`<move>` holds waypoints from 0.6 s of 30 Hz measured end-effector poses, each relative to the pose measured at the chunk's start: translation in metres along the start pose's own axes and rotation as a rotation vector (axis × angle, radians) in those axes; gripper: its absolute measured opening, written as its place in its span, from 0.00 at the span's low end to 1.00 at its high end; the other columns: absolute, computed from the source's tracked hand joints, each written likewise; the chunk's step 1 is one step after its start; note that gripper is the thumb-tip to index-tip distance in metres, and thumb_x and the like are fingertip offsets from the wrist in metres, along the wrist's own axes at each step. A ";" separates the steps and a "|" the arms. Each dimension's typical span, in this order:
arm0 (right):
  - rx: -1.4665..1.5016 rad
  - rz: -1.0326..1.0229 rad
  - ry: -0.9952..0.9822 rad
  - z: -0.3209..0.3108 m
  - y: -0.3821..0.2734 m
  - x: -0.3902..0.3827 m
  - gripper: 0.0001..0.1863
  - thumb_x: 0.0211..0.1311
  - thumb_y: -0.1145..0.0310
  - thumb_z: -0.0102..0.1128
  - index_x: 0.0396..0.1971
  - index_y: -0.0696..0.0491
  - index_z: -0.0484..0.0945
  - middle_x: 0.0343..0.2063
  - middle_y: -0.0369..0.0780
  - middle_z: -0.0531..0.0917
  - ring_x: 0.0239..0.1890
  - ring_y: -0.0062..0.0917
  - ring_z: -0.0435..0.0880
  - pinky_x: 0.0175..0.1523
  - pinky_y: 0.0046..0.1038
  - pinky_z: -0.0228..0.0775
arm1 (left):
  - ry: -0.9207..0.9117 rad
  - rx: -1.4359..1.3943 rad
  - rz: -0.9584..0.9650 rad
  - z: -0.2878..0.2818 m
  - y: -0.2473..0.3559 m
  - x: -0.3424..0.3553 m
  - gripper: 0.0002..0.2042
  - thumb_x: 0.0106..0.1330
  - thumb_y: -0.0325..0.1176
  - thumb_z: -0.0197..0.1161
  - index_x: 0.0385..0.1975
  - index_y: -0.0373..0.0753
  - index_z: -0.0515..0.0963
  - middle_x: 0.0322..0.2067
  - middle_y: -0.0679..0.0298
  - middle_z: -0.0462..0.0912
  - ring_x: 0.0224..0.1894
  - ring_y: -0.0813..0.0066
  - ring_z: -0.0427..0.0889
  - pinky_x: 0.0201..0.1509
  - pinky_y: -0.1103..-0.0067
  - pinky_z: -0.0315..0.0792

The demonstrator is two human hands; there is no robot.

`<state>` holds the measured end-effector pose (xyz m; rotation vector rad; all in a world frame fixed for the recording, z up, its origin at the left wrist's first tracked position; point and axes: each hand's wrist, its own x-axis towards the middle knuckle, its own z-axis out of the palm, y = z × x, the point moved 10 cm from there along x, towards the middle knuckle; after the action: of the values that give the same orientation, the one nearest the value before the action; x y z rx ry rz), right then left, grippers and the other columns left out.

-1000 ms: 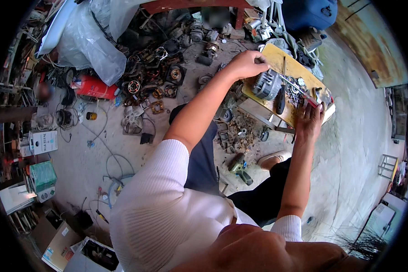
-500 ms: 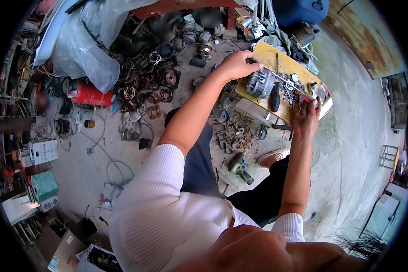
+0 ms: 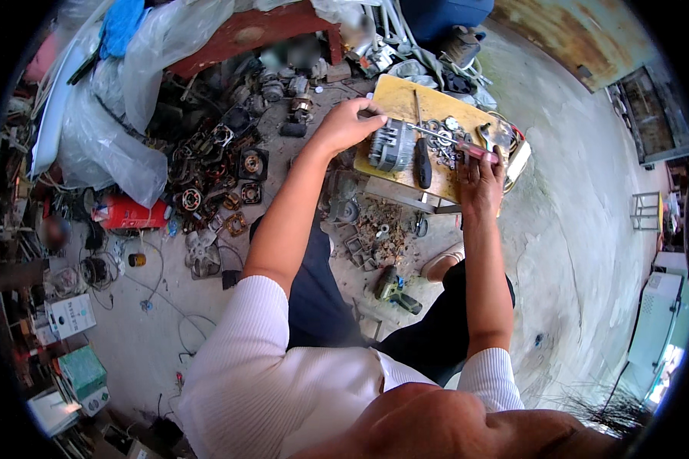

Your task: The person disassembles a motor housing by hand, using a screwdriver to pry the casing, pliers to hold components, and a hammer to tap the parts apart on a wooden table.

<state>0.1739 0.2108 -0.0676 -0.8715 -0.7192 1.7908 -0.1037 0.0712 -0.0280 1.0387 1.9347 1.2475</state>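
Observation:
A grey finned motor (image 3: 393,145) rests on the yellow tabletop (image 3: 394,86) of a small stand. Against the motor's far left edge, my left hand (image 3: 348,126) is closed, thumb and fingers bent; what its fingertips touch is partly hidden. My right hand (image 3: 482,183) grips the red handle of a screwdriver (image 3: 469,150). Its metal shaft runs left across the motor's top toward my left thumb. Beside the motor lies a black-handled screwdriver (image 3: 423,163), with its shaft pointing away from me. Several rings and small metal parts (image 3: 442,136) lie right of it.
A cordless drill (image 3: 396,291) lies on the floor near my feet, below a heap of debris (image 3: 383,233). Motor parts (image 3: 222,164) crowd the floor at left, beside plastic sheeting (image 3: 134,153) and a red container (image 3: 132,212). A blue container (image 3: 444,17) stands at the back.
The whole scene has shifted left in view. My right hand's fingers now curl round the screwdriver handle, showing more of it. My left hand stays at the motor's edge.

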 end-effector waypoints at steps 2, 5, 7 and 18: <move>0.004 0.038 -0.010 -0.012 0.008 0.010 0.23 0.72 0.70 0.51 0.64 0.42 0.62 0.53 0.40 0.74 0.52 0.30 0.77 0.54 0.36 0.74 | 0.000 -0.007 -0.044 0.003 -0.005 0.001 0.18 0.60 0.48 0.67 0.39 0.38 0.83 0.38 0.52 0.86 0.43 0.60 0.84 0.48 0.70 0.74; 0.007 0.018 -0.041 -0.013 0.012 0.013 0.22 0.73 0.70 0.49 0.64 0.43 0.62 0.53 0.39 0.74 0.52 0.26 0.77 0.54 0.33 0.73 | 0.119 0.216 0.020 -0.004 0.006 0.001 0.20 0.61 0.51 0.64 0.40 0.39 0.83 0.38 0.49 0.85 0.44 0.53 0.84 0.49 0.67 0.74; 0.033 0.024 -0.030 -0.002 0.006 -0.001 0.24 0.71 0.69 0.53 0.65 0.46 0.61 0.50 0.37 0.75 0.48 0.26 0.78 0.50 0.31 0.75 | 0.109 0.215 0.009 -0.003 0.006 0.001 0.20 0.66 0.49 0.62 0.41 0.35 0.81 0.34 0.58 0.85 0.36 0.71 0.82 0.44 0.73 0.73; 0.097 0.036 -0.039 -0.008 0.013 0.010 0.20 0.71 0.67 0.54 0.61 0.45 0.64 0.48 0.37 0.78 0.51 0.28 0.79 0.55 0.33 0.75 | 0.069 0.153 0.020 0.000 0.004 0.002 0.17 0.67 0.43 0.63 0.40 0.33 0.81 0.34 0.64 0.84 0.39 0.79 0.78 0.47 0.77 0.71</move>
<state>0.1713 0.2159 -0.0848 -0.7912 -0.6402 1.8633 -0.1042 0.0737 -0.0247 1.1059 2.1049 1.1752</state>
